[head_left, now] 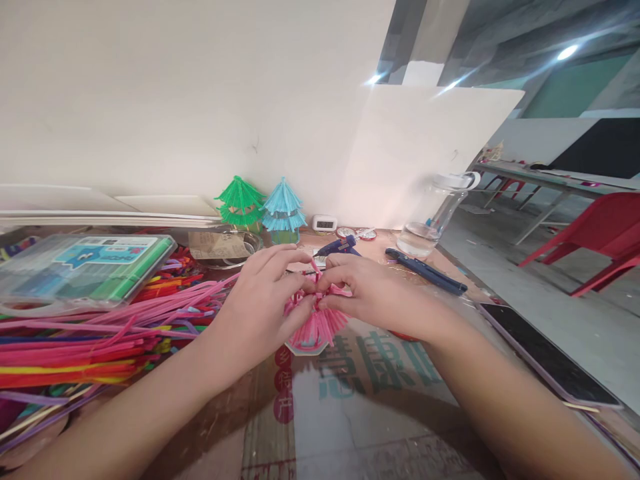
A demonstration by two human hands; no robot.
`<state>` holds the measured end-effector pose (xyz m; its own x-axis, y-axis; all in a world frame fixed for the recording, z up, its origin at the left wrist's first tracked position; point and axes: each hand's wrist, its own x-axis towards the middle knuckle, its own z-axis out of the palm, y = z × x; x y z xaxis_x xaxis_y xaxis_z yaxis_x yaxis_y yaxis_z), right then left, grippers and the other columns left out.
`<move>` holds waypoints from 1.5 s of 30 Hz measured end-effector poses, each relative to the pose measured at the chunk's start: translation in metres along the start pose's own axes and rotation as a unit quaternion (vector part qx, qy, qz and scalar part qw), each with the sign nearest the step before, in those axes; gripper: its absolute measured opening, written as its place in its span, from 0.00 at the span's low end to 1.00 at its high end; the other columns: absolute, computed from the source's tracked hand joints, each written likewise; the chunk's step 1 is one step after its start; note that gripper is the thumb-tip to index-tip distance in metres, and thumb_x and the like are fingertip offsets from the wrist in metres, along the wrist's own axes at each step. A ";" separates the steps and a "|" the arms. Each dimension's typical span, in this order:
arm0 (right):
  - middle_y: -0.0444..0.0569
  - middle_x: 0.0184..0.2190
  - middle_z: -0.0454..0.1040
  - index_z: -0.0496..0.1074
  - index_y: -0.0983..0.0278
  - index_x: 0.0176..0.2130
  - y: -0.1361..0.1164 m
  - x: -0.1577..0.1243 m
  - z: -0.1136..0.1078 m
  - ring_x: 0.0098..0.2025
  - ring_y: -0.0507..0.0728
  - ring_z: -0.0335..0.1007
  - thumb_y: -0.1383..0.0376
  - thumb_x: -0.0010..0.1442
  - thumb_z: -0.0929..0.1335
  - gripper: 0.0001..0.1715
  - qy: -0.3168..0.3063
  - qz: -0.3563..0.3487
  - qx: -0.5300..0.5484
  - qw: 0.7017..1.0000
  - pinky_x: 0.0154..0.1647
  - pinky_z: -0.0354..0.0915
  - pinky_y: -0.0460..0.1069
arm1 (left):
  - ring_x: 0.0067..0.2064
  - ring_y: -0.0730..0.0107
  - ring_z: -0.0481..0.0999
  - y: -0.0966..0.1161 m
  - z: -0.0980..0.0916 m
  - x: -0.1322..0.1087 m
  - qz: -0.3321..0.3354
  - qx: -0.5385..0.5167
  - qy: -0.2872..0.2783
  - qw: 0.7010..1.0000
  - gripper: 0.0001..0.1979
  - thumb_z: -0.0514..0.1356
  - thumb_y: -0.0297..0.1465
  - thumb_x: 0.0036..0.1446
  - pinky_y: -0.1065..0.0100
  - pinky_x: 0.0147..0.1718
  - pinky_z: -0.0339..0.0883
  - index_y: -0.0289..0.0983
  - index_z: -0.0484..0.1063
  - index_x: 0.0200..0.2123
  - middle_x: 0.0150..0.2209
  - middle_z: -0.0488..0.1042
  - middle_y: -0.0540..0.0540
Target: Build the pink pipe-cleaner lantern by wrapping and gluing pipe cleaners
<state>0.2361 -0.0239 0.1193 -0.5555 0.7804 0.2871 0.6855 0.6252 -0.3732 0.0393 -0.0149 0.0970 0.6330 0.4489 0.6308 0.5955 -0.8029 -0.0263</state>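
Note:
A pink pipe-cleaner piece (pixel 323 328), with strands fanned out like a skirt, rests on a pale angular base (pixel 306 351) in front of me. My left hand (pixel 270 290) closes on its top from the left, thumb and fingers pinched. From the right, my right hand (pixel 367 288) pinches the same top, its fingertips almost meeting the left ones. Pink strands poke out between the hands. My fingers hide the exact spot they grip.
Pipe-cleaner bundles (pixel 75 353) and a clear marker case (pixel 85 270) lie left. Behind stand a green tiered model (pixel 240 203), a blue one (pixel 283 207), a small clock (pixel 325 223) and a glue gun (pixel 337 247). Right are pliers (pixel 425 272), a water bottle (pixel 425 220) and a phone (pixel 547 353).

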 end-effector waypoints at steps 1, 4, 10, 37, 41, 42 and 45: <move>0.48 0.36 0.75 0.78 0.63 0.37 0.000 0.000 0.000 0.38 0.56 0.72 0.71 0.60 0.69 0.08 0.000 -0.001 0.002 1.000 0.38 0.64 0.49 | 0.56 0.58 0.68 0.000 0.000 0.000 0.001 0.001 -0.003 1.000 0.07 0.55 0.29 0.62 0.51 0.57 0.61 0.39 0.74 0.39 0.53 0.73 0.42; 0.48 0.35 0.76 0.79 0.63 0.36 0.001 0.000 0.000 0.38 0.56 0.72 0.72 0.60 0.68 0.08 0.003 -0.006 0.007 1.000 0.37 0.64 0.49 | 0.56 0.58 0.68 0.000 -0.001 0.000 0.002 0.004 -0.008 1.000 0.08 0.55 0.29 0.62 0.51 0.58 0.60 0.39 0.74 0.39 0.53 0.73 0.42; 0.48 0.36 0.75 0.79 0.63 0.37 0.001 0.000 -0.001 0.38 0.55 0.72 0.71 0.61 0.68 0.08 0.000 -0.012 0.001 1.000 0.37 0.63 0.49 | 0.56 0.57 0.68 0.000 -0.001 0.001 0.010 0.004 -0.008 1.000 0.08 0.54 0.29 0.62 0.50 0.57 0.61 0.40 0.74 0.39 0.53 0.73 0.42; 0.45 0.29 0.77 0.79 0.60 0.39 -0.009 -0.017 -0.027 0.30 0.53 0.70 0.67 0.62 0.68 0.09 0.316 0.004 0.062 0.947 0.29 0.63 0.48 | 0.56 0.57 0.69 -0.005 -0.022 0.005 -0.038 -0.006 0.011 0.999 0.11 0.52 0.29 0.63 0.53 0.55 0.63 0.37 0.72 0.45 0.52 0.72 0.39; 0.44 0.24 0.74 0.77 0.60 0.28 -0.008 -0.022 -0.032 0.26 0.52 0.67 0.66 0.58 0.71 0.07 0.332 0.006 0.039 0.942 0.26 0.61 0.48 | 0.55 0.57 0.70 -0.007 -0.024 0.005 -0.046 -0.018 0.013 0.999 0.10 0.53 0.29 0.62 0.54 0.55 0.64 0.38 0.73 0.44 0.51 0.72 0.40; 0.43 0.23 0.73 0.75 0.61 0.27 -0.007 -0.022 -0.032 0.25 0.52 0.66 0.66 0.58 0.71 0.08 0.342 0.011 0.039 0.939 0.25 0.60 0.47 | 0.55 0.57 0.70 -0.007 -0.023 0.005 -0.047 -0.022 0.012 0.999 0.10 0.53 0.29 0.62 0.53 0.54 0.64 0.38 0.73 0.43 0.51 0.72 0.40; 0.42 0.22 0.72 0.74 0.62 0.26 -0.009 -0.022 -0.031 0.25 0.51 0.65 0.66 0.58 0.71 0.09 0.339 -0.005 0.068 0.938 0.25 0.61 0.47 | 0.57 0.56 0.69 -0.006 -0.021 0.003 -0.035 -0.059 -0.001 0.998 0.12 0.53 0.31 0.64 0.52 0.56 0.63 0.37 0.73 0.47 0.52 0.72 0.38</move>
<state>0.2567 -0.0457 0.1435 -0.1026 0.6311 0.7689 0.5895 0.6612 -0.4640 0.0276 -0.0171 0.1158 0.5923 0.5061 0.6269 0.5759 -0.8101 0.1098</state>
